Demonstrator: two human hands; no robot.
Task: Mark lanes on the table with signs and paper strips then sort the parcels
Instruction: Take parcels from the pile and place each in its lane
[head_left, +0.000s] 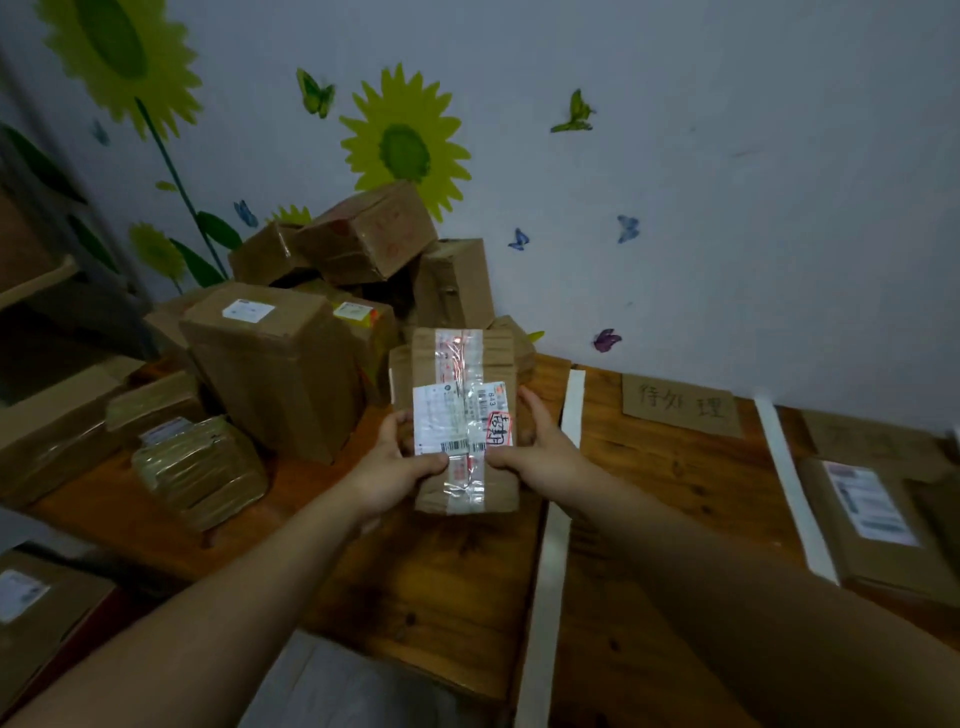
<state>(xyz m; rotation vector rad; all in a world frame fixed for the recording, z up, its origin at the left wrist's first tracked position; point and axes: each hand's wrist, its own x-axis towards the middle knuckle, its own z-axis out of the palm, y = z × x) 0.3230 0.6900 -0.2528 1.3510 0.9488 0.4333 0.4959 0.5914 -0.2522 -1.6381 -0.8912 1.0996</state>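
Note:
A small cardboard parcel (460, 384) with clear tape, a white shipping label and a red-outlined handwritten sticker is held above the wooden table (670, 478). My left hand (395, 467) grips its left edge and my right hand (540, 449) grips its right edge, thumbs on top. A white paper strip (550, 561) runs from the wall toward me just right of the parcel. A second paper strip (792, 478) lies further right. Between them a cardboard sign (680, 405) with handwriting leans at the wall.
A heap of cardboard parcels (291, 358) fills the table's left and back. A flat labelled parcel (878, 525) lies right of the second strip, below another cardboard sign (878, 441). A box (36, 618) sits low at the left. The wall carries flower and butterfly stickers.

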